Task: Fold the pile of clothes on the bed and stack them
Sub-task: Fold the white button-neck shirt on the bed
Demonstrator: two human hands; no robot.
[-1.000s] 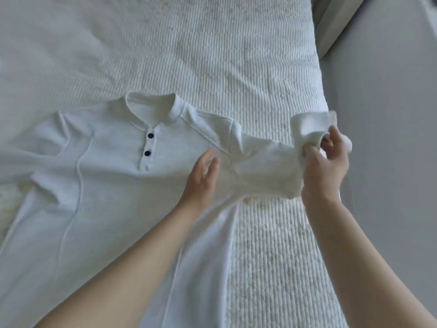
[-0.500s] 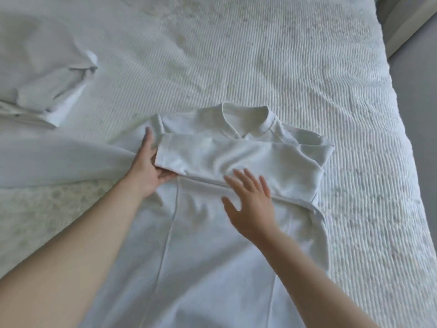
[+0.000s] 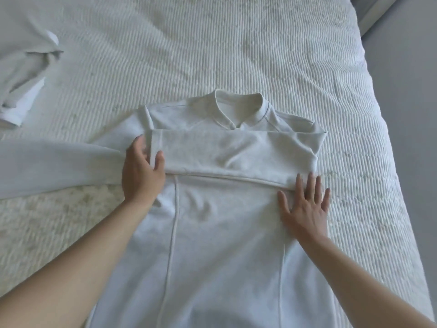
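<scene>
White long-sleeved shirt (image 3: 212, 233) is lying front-up on the bed (image 3: 236, 55), hem end closest to the camera, collar furthest. Right hand (image 3: 305, 209) is flat on the fabric with fingers straight and spread, the fingertips just touching the lower edge of the right sleeve (image 3: 236, 155), which is folded across the chest. Left hand (image 3: 142, 171) is at that sleeve's cuff end, thumb over the cuff edge and fingers tucked beside it, so it looks like a loose pinch. Out past its knuckles the other sleeve (image 3: 54, 166) stretches off sideways. Beyond the fingertips sits the stand-up collar (image 3: 241, 102). Way off past the left hand there's a crumpled pale garment (image 3: 23, 67).
</scene>
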